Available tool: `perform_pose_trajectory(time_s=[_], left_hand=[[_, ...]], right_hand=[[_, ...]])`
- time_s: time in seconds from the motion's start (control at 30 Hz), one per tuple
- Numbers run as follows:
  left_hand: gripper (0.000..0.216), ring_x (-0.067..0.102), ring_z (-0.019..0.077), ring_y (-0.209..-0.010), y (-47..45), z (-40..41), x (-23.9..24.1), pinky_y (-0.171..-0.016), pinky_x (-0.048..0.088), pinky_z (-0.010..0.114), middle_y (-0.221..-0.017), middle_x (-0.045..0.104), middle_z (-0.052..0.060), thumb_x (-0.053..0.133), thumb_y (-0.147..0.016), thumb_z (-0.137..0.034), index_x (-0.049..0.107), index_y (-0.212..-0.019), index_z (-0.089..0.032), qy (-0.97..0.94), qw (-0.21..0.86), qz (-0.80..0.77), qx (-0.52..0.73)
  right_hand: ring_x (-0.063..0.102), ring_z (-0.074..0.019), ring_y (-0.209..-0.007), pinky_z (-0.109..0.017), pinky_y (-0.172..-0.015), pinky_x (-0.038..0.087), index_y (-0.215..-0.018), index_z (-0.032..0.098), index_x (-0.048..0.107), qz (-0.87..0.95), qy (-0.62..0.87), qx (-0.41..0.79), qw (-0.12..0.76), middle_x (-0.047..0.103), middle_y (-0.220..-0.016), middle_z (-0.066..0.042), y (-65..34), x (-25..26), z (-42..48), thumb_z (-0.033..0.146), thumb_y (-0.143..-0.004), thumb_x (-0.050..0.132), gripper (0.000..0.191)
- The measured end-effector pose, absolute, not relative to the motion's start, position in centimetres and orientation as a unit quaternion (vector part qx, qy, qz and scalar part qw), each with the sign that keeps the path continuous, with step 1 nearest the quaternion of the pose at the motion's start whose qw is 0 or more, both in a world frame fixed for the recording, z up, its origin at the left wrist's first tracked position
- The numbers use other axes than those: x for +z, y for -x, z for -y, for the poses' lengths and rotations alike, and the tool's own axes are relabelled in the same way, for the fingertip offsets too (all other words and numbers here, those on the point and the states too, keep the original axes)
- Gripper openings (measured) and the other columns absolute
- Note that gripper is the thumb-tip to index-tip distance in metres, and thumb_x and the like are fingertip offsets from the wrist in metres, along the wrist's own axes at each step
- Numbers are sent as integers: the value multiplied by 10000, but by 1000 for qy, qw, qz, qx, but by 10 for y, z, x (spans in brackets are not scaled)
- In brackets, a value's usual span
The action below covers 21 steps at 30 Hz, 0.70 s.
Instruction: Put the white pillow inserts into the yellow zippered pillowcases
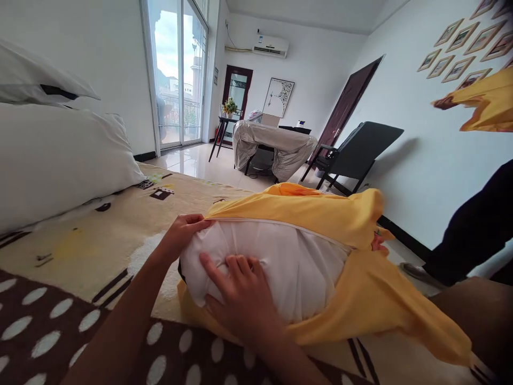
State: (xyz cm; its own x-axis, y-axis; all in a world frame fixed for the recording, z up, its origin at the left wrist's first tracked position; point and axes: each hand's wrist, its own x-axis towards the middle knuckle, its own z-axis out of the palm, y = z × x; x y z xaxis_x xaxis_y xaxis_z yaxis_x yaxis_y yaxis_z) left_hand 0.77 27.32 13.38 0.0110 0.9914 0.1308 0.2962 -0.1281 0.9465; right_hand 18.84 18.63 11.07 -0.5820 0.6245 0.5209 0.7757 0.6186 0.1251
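A white pillow (288, 262) lies partly inside a yellow pillowcase (360, 289) on the bed in front of me. My left hand (182, 232) is closed on the case's zipped edge at the left end of its opening. My right hand (240, 297) rests on the bare white pillow with its fingers stretched flat, holding nothing. The far end of the pillow is hidden under the yellow cloth.
The bedspread (100, 251) is cream with brown dotted patches. Two white pillows (60, 155) are stacked at the left. A person in dark clothes (473, 230) stands at the right, with yellow cloth (484, 104) above. A black chair (356, 152) and a covered table (276, 147) stand beyond.
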Motion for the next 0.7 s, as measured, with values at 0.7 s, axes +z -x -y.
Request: perform_pose_trajectory(time_s=[0.7], left_hand=[[356,375,61,-507,-57,-138,186,-466,301,184,-538,402,-35,560,-865,-271,413,-563,-154,-718,185,-396,542]], right_hand=[[637,-230,-724,-321,-617,339,-900,230,650,819,513,-83,242,694,-790,-39,-197,125,-159,242,-715,632,186]])
